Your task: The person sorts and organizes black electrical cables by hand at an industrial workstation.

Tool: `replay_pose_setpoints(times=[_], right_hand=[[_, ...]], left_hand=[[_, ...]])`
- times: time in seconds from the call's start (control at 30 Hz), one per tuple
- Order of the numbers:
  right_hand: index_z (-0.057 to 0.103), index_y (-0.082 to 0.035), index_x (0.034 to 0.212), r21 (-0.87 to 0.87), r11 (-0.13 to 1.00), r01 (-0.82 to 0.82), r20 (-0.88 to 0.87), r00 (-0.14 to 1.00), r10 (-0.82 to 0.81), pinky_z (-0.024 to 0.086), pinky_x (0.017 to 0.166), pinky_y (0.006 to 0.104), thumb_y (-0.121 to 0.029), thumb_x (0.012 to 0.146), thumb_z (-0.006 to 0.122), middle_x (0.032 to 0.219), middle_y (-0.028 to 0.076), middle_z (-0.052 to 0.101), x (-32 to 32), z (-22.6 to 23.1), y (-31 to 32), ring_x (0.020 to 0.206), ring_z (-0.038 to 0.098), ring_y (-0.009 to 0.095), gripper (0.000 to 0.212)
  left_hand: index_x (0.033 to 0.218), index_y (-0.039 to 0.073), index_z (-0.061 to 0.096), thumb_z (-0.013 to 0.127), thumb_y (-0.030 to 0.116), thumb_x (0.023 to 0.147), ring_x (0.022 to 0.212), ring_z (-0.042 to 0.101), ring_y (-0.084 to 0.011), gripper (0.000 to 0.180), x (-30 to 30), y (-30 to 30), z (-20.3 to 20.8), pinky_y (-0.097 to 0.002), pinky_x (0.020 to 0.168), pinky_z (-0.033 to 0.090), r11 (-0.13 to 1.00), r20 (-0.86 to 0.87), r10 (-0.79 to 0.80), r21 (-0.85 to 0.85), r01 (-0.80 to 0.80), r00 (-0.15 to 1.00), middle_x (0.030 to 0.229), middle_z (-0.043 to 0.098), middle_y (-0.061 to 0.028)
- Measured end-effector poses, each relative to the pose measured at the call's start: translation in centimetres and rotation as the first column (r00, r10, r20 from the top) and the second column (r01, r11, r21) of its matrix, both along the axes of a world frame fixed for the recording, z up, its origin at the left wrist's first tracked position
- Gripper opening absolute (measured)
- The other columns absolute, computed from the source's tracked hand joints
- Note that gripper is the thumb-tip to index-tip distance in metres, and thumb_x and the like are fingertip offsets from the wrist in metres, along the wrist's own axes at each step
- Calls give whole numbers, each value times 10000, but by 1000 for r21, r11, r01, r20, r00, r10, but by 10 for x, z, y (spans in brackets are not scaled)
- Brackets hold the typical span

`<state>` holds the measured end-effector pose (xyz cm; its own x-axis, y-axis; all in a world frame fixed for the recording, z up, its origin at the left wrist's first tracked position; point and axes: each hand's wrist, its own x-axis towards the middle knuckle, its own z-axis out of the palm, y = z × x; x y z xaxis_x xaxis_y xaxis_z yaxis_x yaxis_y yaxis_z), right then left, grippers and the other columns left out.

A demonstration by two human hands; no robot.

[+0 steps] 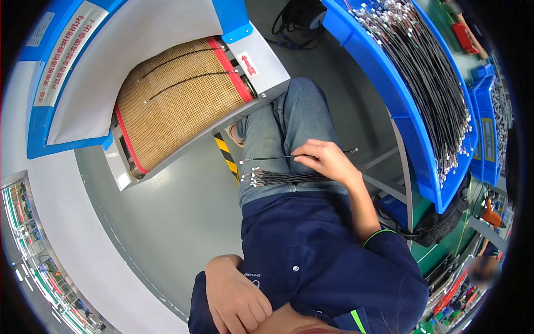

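My right hand [322, 160] is above my thighs, thumb and fingers pinched on a thin black cable [272, 158] with small connectors at both ends. Just below it, a bundle of similar black cables [286, 178] lies across my lap, white connectors toward the left; its right end is hidden behind my hand and wrist. My left hand [239, 298] rests against my upper chest by the collar, fingers loosely bent and slightly apart, holding nothing that I can see. Two more black cables [189, 82] lie apart on the brown mesh conveyor belt [183, 117] at the left.
The belt's blue and white machine housing [128, 61] stands at the upper left. On the right, a long blue bin [384, 83] holds many black cables, with another blue bin [485, 128] beyond. Coiled dark cords [300, 22] lie at the top. Yellow-black tape [225, 156] marks the floor.
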<state>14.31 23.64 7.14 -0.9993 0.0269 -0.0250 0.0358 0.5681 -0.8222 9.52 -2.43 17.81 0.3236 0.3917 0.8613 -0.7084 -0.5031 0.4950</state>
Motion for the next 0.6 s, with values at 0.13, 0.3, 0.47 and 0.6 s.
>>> replay_pose_setpoints(times=[0.13,0.3,0.47,0.6], right_hand=[[675,-53,939,0,1000,5,22,1000,-5,502,675,371,-174,846,649,829,92,631,-2,3,1,749,629,279,155],[677,-56,941,9,1000,2,22,1000,-3,504,675,371,-178,847,649,829,92,631,1,1,0,749,629,279,156],[687,-50,941,8,1000,-2,-23,1000,2,489,611,338,-133,837,672,817,89,632,1,-1,-3,678,620,250,134],[687,-50,945,-6,1000,13,-15,1000,-13,487,613,340,-131,836,670,818,89,632,3,-3,-1,681,620,253,136]], left_hand=[[817,-28,601,566,234,915,873,552,-272,281,-4,0,3,-391,811,465,998,-105,-66,9,67,992,879,566,-152],[800,-25,600,579,253,908,862,546,-269,299,-7,2,9,-389,807,458,988,-232,-147,14,154,962,847,557,-149],[693,31,522,559,277,921,733,507,-257,338,-3,15,22,-362,681,423,960,55,281,-6,-281,958,718,464,-95],[654,8,549,626,331,867,738,519,-252,395,-4,1,15,-352,745,424,985,-136,170,-1,-172,976,655,494,-79]])
